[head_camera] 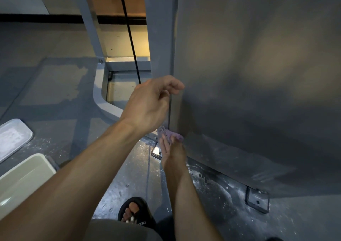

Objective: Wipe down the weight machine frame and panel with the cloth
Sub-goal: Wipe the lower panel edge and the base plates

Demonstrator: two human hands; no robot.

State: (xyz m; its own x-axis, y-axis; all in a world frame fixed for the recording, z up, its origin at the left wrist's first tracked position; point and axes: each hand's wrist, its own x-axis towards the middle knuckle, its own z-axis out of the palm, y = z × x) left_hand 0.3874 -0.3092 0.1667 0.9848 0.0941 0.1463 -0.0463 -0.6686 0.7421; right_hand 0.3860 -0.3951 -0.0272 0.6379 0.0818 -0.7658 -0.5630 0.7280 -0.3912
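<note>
The grey panel (258, 74) of the weight machine fills the right half of the view, and its grey frame post (158, 37) runs along the panel's left edge. My right hand (170, 153) reaches down to the panel's lower left corner and holds a bunched purple cloth (170, 134) against it. My left hand (151, 102) is higher up, at the seam between post and panel, its fingers loosely curled with nothing seen in them.
A slanted frame bar (86, 19) and a black cable (129, 34) stand left of the post. A beige bin (27, 176) and a white lid (13, 137) lie at the lower left. A floor bracket (257, 201) and my sandalled foot (136, 211) are on the speckled grey floor.
</note>
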